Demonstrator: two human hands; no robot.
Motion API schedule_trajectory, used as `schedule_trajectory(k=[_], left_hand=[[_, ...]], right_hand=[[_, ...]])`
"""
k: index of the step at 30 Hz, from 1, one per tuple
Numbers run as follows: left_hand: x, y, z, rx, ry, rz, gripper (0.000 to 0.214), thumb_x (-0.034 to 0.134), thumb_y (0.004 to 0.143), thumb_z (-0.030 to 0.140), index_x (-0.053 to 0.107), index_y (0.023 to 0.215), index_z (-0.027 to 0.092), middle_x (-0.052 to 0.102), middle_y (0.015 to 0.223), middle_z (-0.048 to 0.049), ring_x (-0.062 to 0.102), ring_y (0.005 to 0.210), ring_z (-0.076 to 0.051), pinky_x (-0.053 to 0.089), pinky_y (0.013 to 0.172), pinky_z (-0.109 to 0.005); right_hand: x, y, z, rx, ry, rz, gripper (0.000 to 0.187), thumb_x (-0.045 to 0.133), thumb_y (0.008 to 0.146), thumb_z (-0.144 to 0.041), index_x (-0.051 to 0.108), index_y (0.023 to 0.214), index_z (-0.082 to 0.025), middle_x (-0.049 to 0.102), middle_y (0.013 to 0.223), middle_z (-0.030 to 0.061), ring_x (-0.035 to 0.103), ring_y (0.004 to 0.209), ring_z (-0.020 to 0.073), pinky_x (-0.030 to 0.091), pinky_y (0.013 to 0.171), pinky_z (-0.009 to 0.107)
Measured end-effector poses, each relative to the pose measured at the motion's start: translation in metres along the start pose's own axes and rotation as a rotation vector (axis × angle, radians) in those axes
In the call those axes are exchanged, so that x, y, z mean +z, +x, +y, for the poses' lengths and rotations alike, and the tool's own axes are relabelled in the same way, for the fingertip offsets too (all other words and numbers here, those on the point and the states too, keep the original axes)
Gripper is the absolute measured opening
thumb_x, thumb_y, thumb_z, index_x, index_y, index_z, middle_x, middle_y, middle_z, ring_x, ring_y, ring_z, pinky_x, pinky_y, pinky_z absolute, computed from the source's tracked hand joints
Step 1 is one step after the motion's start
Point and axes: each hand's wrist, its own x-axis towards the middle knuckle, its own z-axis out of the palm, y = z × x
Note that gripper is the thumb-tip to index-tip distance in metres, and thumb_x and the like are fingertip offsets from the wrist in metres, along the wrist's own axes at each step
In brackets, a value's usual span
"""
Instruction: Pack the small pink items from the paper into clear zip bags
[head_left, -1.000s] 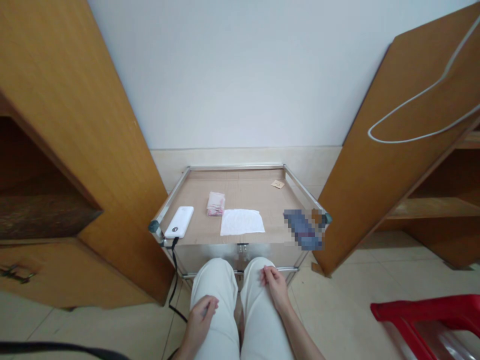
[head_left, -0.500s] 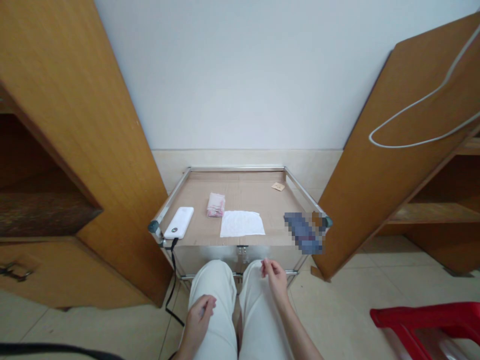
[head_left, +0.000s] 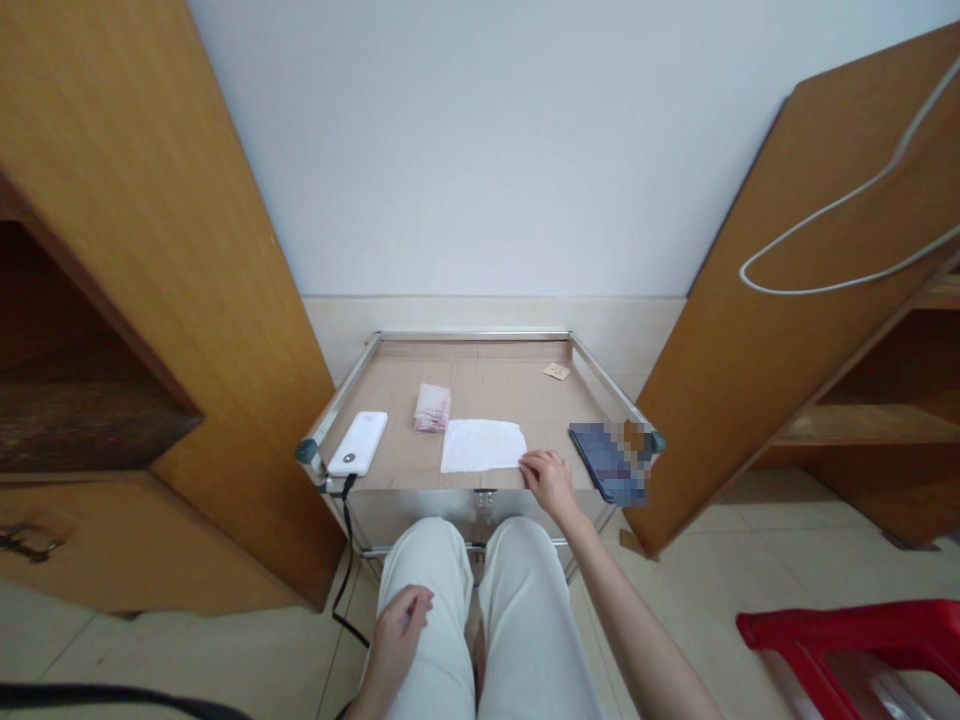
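Fingers (head_left: 529,463) of your R hand (head_left: 551,482) are flat, slightly spread, holding nothing, tips right at near-R corner of white sheet (head_left: 482,445); can't tell if touching. Sheet lies ahead-L of them, long axis L–R on cart's cardboard top (head_left: 495,375). R hand much nearer; L hand (head_left: 396,640) is down on L thigh (head_left: 424,570), loosely curled, contents unclear.

Trolley top: matt cardboard (head_left: 480,385) in a polished metal frame (head_left: 472,335). Near left, smooth glossy plastic power bank (head_left: 358,444). Centre, matt white paper sheet (head_left: 482,445). Right, satin wood-veneer door (head_left: 750,330). Near right, glossy red plastic stool (head_left: 847,625).
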Motion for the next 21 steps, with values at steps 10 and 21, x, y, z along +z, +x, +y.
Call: schedule_trajectory(k=[10, 21], left_hand=[[-0.002, -0.001, 0.004, -0.004, 0.016, -0.006, 0.037, 0.042, 0.071, 0.048, 0.059, 0.066, 0.016, 0.059, 0.062, -0.0033, 0.053, 0.056, -0.014, 0.044, 0.056, -0.025], [-0.008, 0.014, 0.028, -0.019, -0.041, 0.001, 0.038, 0.044, 0.068, 0.049, 0.059, 0.061, 0.015, 0.058, 0.056, -0.0029, 0.051, 0.050, -0.013, 0.044, 0.051, -0.025]], right_hand=[[-0.001, -0.007, -0.003, -0.003, -0.062, 0.067, 0.018, 0.045, 0.077, -0.025, 0.063, 0.079, -0.021, 0.064, 0.086, 0.0051, 0.048, 0.081, 0.0193, 0.026, 0.067, 0.031], [0.004, 0.009, 0.004, 0.078, 0.495, 0.200, 0.028, 0.044, 0.076, -0.037, 0.064, 0.078, -0.017, 0.059, 0.086, 0.0091, 0.053, 0.082, 0.0178, 0.039, 0.071, 0.030]])
